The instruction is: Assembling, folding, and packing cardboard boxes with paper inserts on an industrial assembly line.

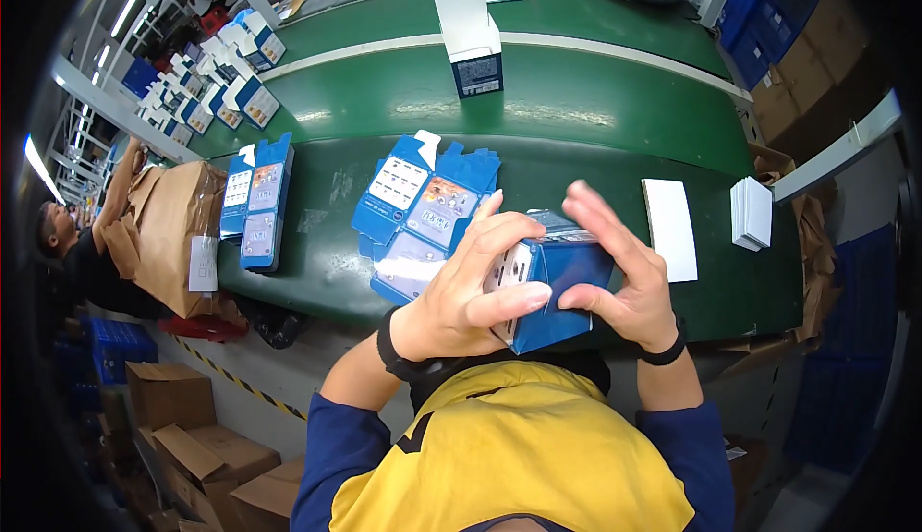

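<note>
A blue cardboard box (567,287) with printed panels is between my hands, close in front of my body. My left hand (480,287) is closed around its left side, thumb on the near panel. My right hand (624,278) spans the right side, thumb against the blue face and fingers over the far edge, slightly blurred. Just left of the box lie flat, unfolded blue cartons (423,201) with printed panels, partly covered by my left hand and wrist. Farther left is a stack of flattened blue cartons (259,201).
An open-topped blue and white box (471,47) stands on the green belt (576,90) ahead. Several similar boxes (226,81) stand far left. White sheets (669,229) and a white stack (751,213) lie right. A person (72,244) is beside a brown carton (178,234) at left.
</note>
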Tool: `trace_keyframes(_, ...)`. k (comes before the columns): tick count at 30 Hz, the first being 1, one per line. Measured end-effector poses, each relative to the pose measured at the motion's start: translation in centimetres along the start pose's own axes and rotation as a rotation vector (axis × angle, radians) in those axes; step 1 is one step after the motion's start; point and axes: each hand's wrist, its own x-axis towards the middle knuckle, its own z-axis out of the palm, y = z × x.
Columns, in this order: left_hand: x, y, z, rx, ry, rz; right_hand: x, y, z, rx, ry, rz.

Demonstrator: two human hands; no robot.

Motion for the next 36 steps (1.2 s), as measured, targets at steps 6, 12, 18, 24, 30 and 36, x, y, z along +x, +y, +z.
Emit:
trace_keyframes(6,0.2,0.5,-0.2,0.033,-0.09,-0.044,0.3,0.4,0.1,-0.126,-0.11,0.0)
trace_keyframes(12,0.7,1.1,-0.7,-0.023,-0.155,-0.141,0.5,-0.3,-0.1,-0.161,-0.145,0.035)
trace_keyframes(18,0.1,-0.1,1.7,0.048,-0.08,-0.036,-0.6,-1.0,0.3,0.527,0.097,0.219)
trace_keyframes(24,-0.5,0.0,2.7,0.139,0.014,-0.08,-0.5,-3.3,0.9,0.386,0.119,0.235)
trace_keyframes(30,-0.5,0.0,1.5,0.036,-0.082,0.004,-0.7,0.1,-1.5,0.227,0.148,0.229)
trace_keyframes(36,-1.3,-2.4,1.1,0.373,-0.173,0.375,-2.2,2.5,-3.2,0.918,-0.061,0.795)
